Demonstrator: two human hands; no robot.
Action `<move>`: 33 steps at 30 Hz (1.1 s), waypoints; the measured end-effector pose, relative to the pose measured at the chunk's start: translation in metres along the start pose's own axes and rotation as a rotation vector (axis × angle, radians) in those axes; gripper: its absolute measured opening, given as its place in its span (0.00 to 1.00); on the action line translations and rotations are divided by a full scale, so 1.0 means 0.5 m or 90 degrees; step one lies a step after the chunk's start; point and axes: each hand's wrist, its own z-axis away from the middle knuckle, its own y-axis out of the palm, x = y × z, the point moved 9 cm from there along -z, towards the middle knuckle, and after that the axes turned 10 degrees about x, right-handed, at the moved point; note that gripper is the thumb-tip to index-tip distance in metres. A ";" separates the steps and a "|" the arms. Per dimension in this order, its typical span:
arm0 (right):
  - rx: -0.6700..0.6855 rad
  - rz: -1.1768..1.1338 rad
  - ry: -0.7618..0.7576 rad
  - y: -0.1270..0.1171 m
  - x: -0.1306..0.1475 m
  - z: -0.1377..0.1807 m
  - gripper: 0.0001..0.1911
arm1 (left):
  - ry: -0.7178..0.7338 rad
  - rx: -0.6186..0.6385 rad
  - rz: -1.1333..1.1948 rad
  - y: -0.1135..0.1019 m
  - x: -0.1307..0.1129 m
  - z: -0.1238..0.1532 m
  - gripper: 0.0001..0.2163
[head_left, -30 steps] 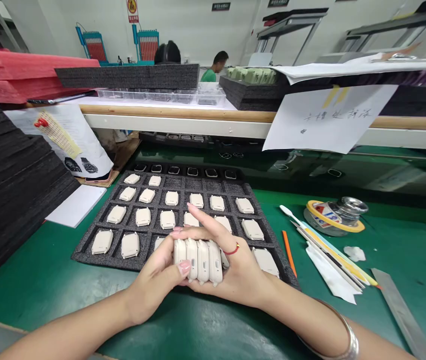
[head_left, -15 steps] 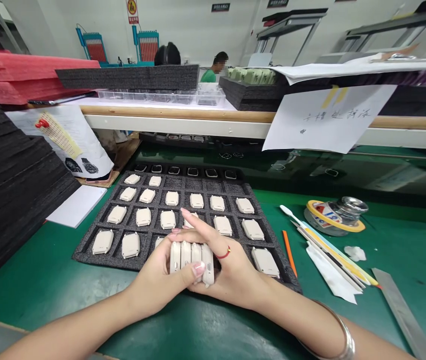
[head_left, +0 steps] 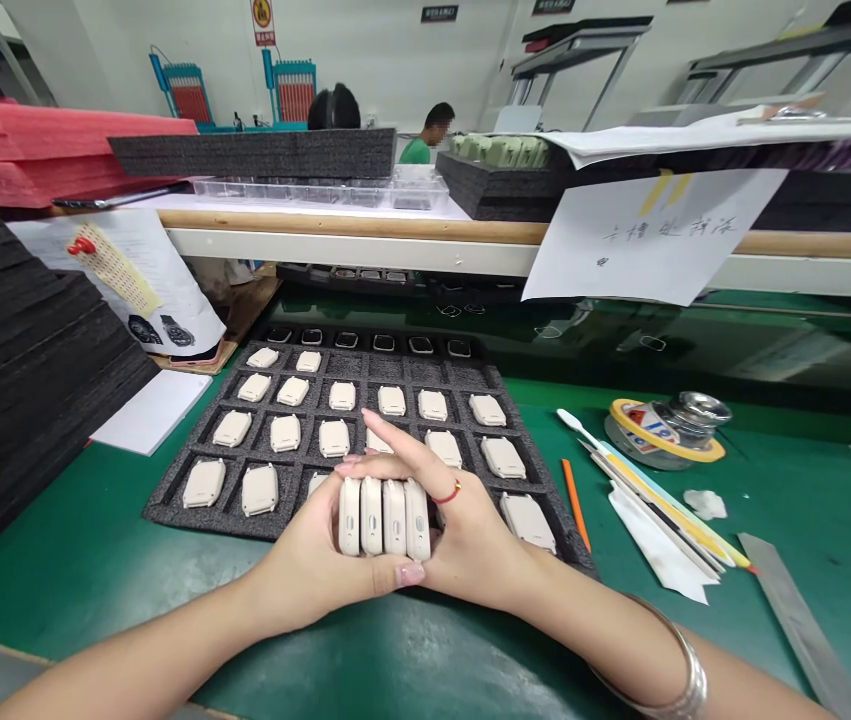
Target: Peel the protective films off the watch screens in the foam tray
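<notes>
A green bench mat fills our view, and a black foam compartment tray lies at twelve o'clock from our hands, most of its pockets holding one beige case each. Our left hand and right hand meet at the tray's near edge and clamp four beige plastic watch cases on edge, side by side. The left fingers curl behind the row with the thumb under it. The right fingers close on the other end, with the index finger stretched over the tray. An orange pencil lies at three o'clock. We judge that only side pressure holds the row, so a slackened squeeze could let a middle case slip onto the mat or knock cases seated in the tray's front pockets.
</notes>
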 end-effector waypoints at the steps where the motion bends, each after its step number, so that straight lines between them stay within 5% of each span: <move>1: 0.000 0.005 -0.005 0.000 0.002 0.000 0.52 | 0.001 -0.004 -0.002 -0.001 0.000 0.000 0.26; 15: 0.008 0.118 -0.040 0.009 0.022 -0.003 0.49 | -0.009 -0.051 0.037 -0.008 0.001 0.008 0.20; 27: 0.045 0.233 -0.099 0.029 0.039 -0.004 0.43 | 0.061 -0.077 -0.077 -0.016 -0.027 0.004 0.27; 31: 0.022 0.139 -0.070 0.003 0.046 -0.005 0.50 | 0.150 -0.074 -0.154 -0.016 -0.058 0.010 0.23; 33: -0.026 0.042 -0.023 -0.021 0.036 -0.003 0.41 | 0.196 -0.050 -0.178 -0.008 -0.068 0.016 0.21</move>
